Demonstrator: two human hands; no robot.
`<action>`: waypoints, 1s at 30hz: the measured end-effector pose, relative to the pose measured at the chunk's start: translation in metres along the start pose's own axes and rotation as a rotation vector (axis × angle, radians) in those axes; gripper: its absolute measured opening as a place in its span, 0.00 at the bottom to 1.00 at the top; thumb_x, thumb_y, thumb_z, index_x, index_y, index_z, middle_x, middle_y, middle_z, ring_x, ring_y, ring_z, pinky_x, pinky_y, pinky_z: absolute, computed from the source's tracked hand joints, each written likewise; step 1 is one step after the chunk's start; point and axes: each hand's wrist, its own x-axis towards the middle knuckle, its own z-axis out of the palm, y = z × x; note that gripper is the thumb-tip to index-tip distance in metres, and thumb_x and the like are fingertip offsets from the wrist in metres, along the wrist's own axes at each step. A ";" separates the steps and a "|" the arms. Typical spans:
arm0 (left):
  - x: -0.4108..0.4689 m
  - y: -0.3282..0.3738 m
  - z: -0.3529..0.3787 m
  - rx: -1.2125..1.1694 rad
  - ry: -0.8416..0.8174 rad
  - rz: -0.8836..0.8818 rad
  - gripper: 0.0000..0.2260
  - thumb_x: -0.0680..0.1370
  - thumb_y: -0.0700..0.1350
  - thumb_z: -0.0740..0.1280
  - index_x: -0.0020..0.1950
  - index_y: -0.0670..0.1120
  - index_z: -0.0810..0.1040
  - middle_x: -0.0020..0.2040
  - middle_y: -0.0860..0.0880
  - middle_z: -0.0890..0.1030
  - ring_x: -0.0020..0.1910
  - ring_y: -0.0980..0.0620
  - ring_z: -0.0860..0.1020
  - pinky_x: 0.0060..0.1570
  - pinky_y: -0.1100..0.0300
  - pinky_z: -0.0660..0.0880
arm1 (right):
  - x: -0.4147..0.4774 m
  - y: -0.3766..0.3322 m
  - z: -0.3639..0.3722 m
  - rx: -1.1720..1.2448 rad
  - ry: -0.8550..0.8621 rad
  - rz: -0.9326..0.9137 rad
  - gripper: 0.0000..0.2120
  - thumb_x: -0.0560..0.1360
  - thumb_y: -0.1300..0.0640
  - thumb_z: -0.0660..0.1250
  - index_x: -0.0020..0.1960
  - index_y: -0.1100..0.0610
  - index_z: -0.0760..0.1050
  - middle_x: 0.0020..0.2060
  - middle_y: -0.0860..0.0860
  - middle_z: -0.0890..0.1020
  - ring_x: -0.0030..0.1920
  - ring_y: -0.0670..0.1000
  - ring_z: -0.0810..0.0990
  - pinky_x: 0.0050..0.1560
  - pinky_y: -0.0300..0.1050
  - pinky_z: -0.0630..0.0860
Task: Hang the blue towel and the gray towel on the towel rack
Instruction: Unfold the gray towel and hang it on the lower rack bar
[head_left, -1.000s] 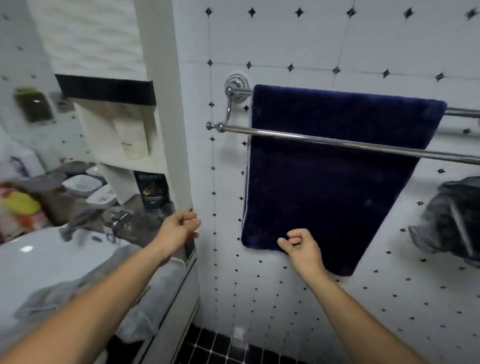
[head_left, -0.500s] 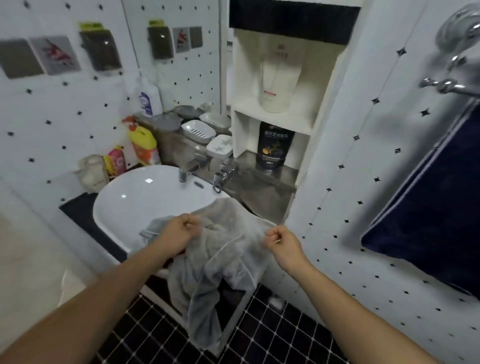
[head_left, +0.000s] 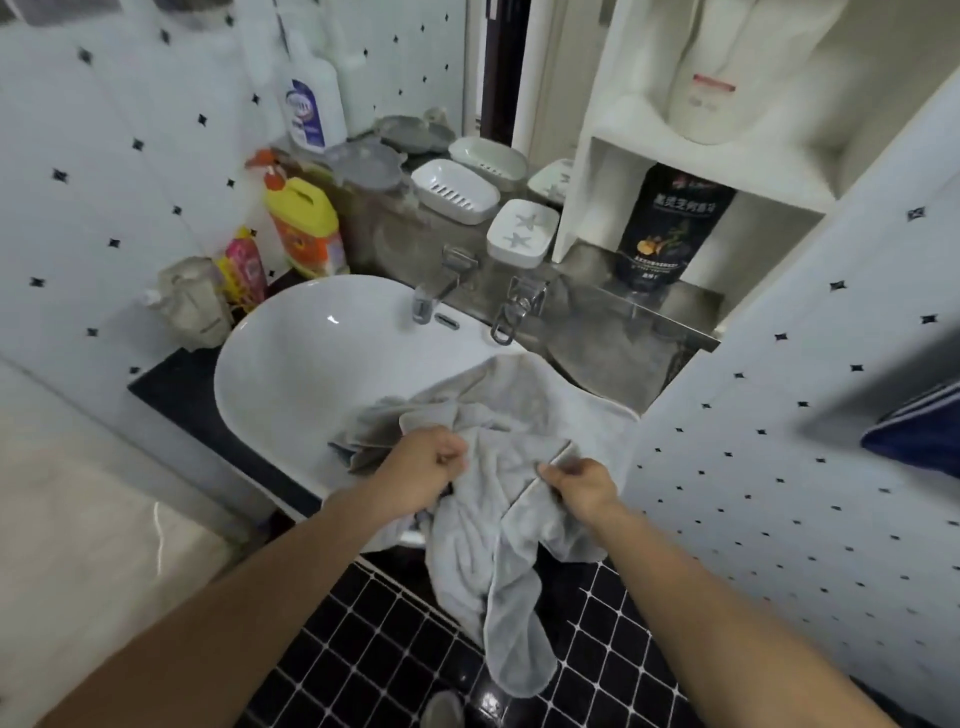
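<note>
The gray towel (head_left: 498, 525) lies crumpled over the front right rim of the white sink (head_left: 291, 364), with one end hanging down toward the black tiled floor. My left hand (head_left: 423, 470) is closed on a bunch of its fabric. My right hand (head_left: 582, 486) pinches the towel's edge a little to the right. A corner of the blue towel (head_left: 919, 441) shows at the right edge, hanging against the tiled wall. The towel rack itself is out of view.
Behind the sink stand a faucet (head_left: 441, 286), soap dishes (head_left: 457, 189), a yellow bottle (head_left: 304, 228) and a white bottle (head_left: 309, 111). A white shelf unit (head_left: 587, 208) holds a black bottle (head_left: 670, 223). The tiled wall (head_left: 779, 415) juts out on the right.
One second ago both hands were empty under the hung blue towel. The view has swung left and down to the sink, and both hands have taken hold of the gray towel.
</note>
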 end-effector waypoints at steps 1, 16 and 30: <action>0.003 -0.001 0.003 0.001 -0.016 0.003 0.02 0.77 0.41 0.70 0.49 0.46 0.81 0.44 0.54 0.81 0.45 0.56 0.80 0.48 0.68 0.73 | 0.002 0.001 0.003 -0.009 0.010 0.004 0.10 0.71 0.47 0.74 0.40 0.53 0.81 0.38 0.50 0.84 0.42 0.52 0.82 0.47 0.44 0.76; 0.030 0.045 0.110 0.082 -0.353 -0.001 0.14 0.66 0.55 0.74 0.49 0.54 0.78 0.43 0.56 0.83 0.44 0.57 0.80 0.47 0.56 0.78 | -0.034 0.006 -0.042 0.395 -0.060 0.119 0.11 0.82 0.58 0.60 0.44 0.56 0.78 0.37 0.53 0.83 0.34 0.49 0.79 0.28 0.39 0.72; -0.014 0.246 0.054 -0.305 -0.345 0.439 0.05 0.80 0.37 0.65 0.51 0.39 0.81 0.46 0.42 0.82 0.46 0.51 0.79 0.54 0.55 0.75 | -0.137 -0.035 -0.159 0.341 -0.035 -0.707 0.32 0.70 0.70 0.73 0.69 0.52 0.71 0.62 0.44 0.78 0.60 0.39 0.77 0.55 0.35 0.75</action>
